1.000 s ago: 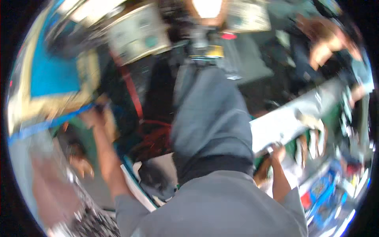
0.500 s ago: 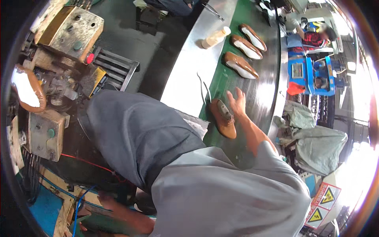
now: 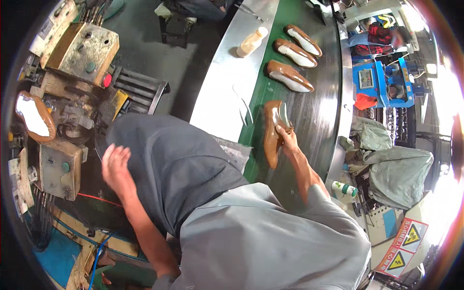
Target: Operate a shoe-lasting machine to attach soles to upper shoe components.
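Note:
A brown leather shoe [image 3: 271,140] is tilted up off its sole on the green conveyor belt [image 3: 252,166]. My right hand [image 3: 287,137] grips it at the opening, thumb over the edge, and the pale inside shows. Over on the left, my left hand [image 3: 117,169] is raised beside my dark apron [image 3: 164,159], fingers extended with nothing in them. Near it, another brown shoe with a white underside [image 3: 36,116] is mounted on the machine [image 3: 72,111].
Three brown shoes [image 3: 290,76] with white bottoms lie farther up the belt. A cream bottle [image 3: 252,42] and a pair of thin pointed tools stand or lie on the metal ledge [image 3: 220,79]. Grey cloth covers [image 3: 398,174] hang at right; a person in red [image 3: 379,39] is beyond.
My right hand has closed on the shoe and turned it. My left hand has risen from the lower left to beside the apron.

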Demonstrator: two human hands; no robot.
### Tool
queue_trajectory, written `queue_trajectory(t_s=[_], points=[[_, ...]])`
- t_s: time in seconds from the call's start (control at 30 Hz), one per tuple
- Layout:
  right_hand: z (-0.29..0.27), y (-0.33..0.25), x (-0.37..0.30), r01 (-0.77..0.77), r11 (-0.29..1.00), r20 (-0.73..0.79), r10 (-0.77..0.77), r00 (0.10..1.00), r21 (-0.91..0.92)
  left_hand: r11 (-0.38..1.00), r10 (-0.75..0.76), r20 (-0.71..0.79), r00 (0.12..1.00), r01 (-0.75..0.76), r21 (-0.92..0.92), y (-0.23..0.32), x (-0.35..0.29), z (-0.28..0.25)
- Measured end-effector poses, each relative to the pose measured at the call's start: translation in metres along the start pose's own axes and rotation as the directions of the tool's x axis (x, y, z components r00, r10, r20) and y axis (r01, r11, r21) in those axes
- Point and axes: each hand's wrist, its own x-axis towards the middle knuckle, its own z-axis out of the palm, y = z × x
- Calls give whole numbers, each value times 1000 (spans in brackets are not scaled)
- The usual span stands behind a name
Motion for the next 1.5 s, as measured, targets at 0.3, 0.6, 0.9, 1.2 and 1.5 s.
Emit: queue_trajectory(t_s=[0.3, 0.6, 0.9, 1.2, 1.5], points=[[230, -92, -12, -586, 716, 838, 4, 546, 378, 973, 172, 704, 689, -229, -14, 54, 5, 202], [398, -99, -61, -26, 999, 871, -3, 492, 18, 432, 633, 353, 689, -692, 578, 83, 11, 90], [466, -134, -89, 881, 458, 900, -328, 287, -114, 499, 576, 340, 743, -650, 573, 79, 10, 29], [484, -120, -85, 966, 250, 845, -529, 80, 65, 432, 408, 508, 759, -650, 625, 82, 16, 16], [482, -113, -63, 983, 171, 890, -435, 136, -67, 422, 394, 366, 843, -520, 743, 61, 17, 40]])
